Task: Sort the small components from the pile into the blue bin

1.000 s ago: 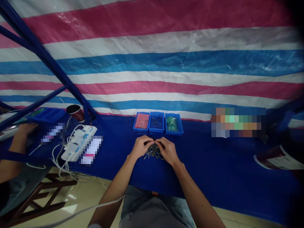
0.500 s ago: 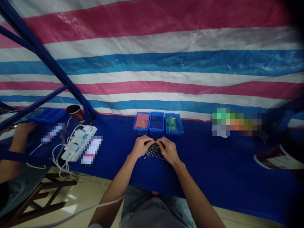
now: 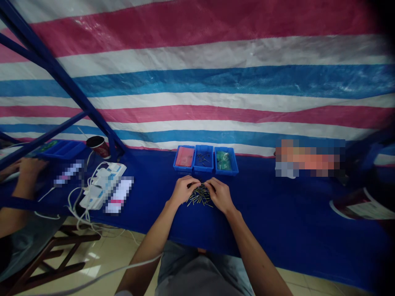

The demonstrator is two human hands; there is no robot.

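Observation:
A loose pile of thin, shiny metal pins, like nails or screws (image 3: 200,196), lies on the blue table between my hands. My left hand (image 3: 184,190) curls over the pile's left side, thumb and fingers pinched together near its far edge. From the right, my right hand (image 3: 220,193) bends in the same way, its fingertips closed close to the left ones. Whatever the fingertips pinch is too small to make out. Just beyond stand three small blue bins: one with pink packets (image 3: 184,157), one with a few dark pins (image 3: 203,158), one with green packets (image 3: 224,160).
On the left are a white power strip (image 3: 103,185) with tangled cables, a blurred-out phone (image 3: 119,195) and a dark cup (image 3: 98,146). Another person's hand (image 3: 31,168) is at the far left. A cup lies at right (image 3: 364,204). Blue frame bars cross the upper left.
My right hand has shifted very slightly; my left hand and the pile look the same. At the far left the other person's hands have moved a little.

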